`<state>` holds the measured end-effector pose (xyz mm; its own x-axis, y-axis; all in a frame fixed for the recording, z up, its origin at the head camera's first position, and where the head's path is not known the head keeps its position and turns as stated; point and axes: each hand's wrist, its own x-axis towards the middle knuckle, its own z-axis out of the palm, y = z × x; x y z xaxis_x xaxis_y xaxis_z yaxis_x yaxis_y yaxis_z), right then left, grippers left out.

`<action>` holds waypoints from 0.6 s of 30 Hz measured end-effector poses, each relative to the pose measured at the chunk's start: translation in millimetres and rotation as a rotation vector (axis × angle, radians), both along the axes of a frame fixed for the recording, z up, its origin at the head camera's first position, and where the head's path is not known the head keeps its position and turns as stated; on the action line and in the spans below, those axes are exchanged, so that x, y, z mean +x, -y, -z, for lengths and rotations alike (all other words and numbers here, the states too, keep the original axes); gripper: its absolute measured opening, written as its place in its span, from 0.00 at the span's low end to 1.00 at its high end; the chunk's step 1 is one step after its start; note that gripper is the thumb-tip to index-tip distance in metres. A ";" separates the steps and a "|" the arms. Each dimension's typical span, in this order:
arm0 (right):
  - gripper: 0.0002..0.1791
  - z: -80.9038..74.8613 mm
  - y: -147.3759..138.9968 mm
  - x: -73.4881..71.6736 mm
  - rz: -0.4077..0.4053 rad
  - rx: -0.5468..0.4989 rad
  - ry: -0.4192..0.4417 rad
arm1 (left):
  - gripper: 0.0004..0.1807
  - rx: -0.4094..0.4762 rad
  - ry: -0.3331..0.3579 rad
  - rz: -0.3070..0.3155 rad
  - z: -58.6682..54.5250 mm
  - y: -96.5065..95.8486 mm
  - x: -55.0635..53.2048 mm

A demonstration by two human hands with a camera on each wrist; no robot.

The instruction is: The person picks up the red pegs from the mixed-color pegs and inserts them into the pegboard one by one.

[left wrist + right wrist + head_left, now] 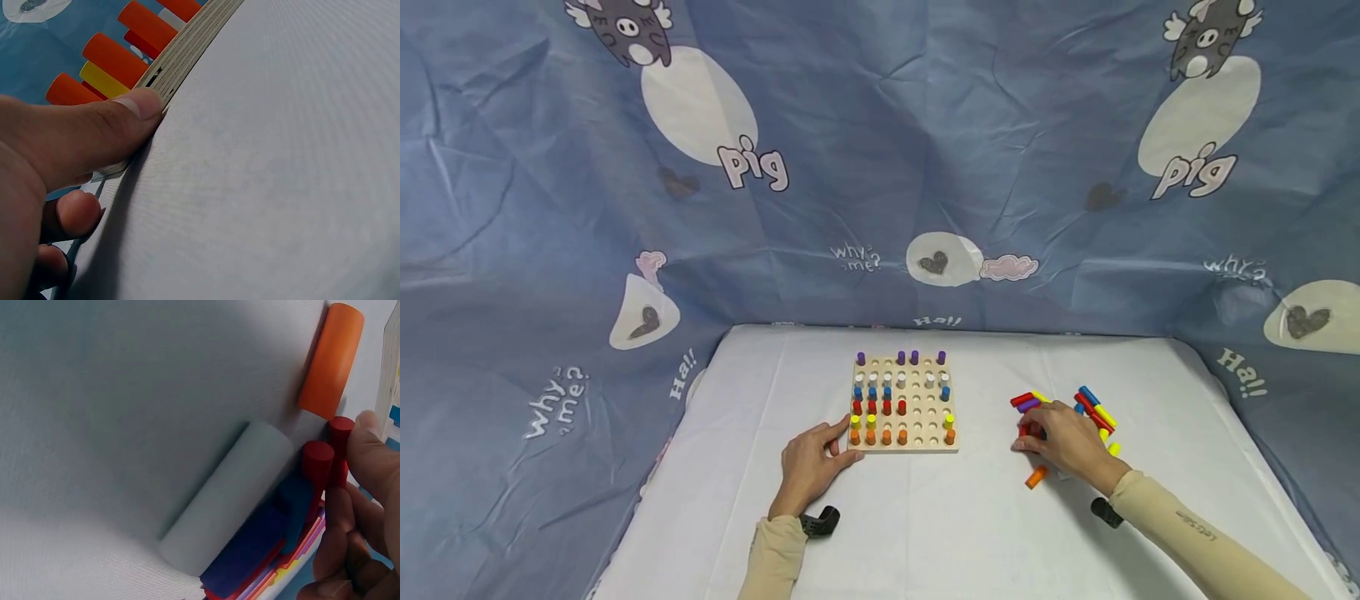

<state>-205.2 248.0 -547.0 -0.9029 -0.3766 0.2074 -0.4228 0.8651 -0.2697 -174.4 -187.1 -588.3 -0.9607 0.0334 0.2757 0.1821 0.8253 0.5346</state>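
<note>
A wooden pegboard lies on the table with coloured pegs standing in rows: purple at the back, then white, blue, red, yellow and orange. My left hand grips its front left corner; in the left wrist view the thumb presses the layered edge beside orange pegs. To the right of the board, my right hand is over a pile of loose pegs. Its thumb and a finger pinch a red peg. Close by lie an orange peg, a white peg and another red peg.
Loose blue, purple and yellow pegs are scattered around the right hand. The white tablecloth covers the table. A blue printed curtain stands behind and at both sides.
</note>
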 end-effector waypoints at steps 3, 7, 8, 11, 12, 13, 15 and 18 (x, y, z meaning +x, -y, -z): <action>0.21 0.1 0.4 0.7 0.000 -0.011 0.002 | 0.36 0.001 0.013 -0.005 1.1 -0.3 0.9; 0.21 0.7 1.9 2.7 0.005 -0.038 0.021 | 0.37 0.005 0.027 -0.005 1.8 -0.2 1.4; 0.21 1.1 2.4 3.0 0.005 -0.044 0.026 | 0.37 0.005 0.028 -0.006 1.8 0.1 1.3; 0.21 2.3 3.4 3.7 -0.001 -0.070 0.040 | 0.37 0.005 0.031 -0.008 1.1 0.5 1.2; 0.22 2.8 3.5 3.8 -0.005 -0.077 0.040 | 0.36 0.005 0.031 -0.010 0.9 0.5 1.1; 0.22 3.1 3.6 4.0 -0.010 -0.079 0.040 | 0.36 0.006 0.029 -0.010 1.0 0.5 1.0; 0.22 3.1 4.0 4.5 -0.018 -0.085 0.033 | 0.36 0.010 0.024 -0.009 1.1 0.4 0.9; 0.22 2.7 4.6 4.9 -0.025 -0.081 0.024 | 0.36 0.014 0.012 -0.007 0.8 -0.3 0.5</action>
<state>-200.2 243.4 -549.7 -0.8984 -0.3821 0.2167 -0.4368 0.8292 -0.3487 -173.9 -186.8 -589.1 -0.9640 0.0233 0.2648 0.1704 0.8187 0.5483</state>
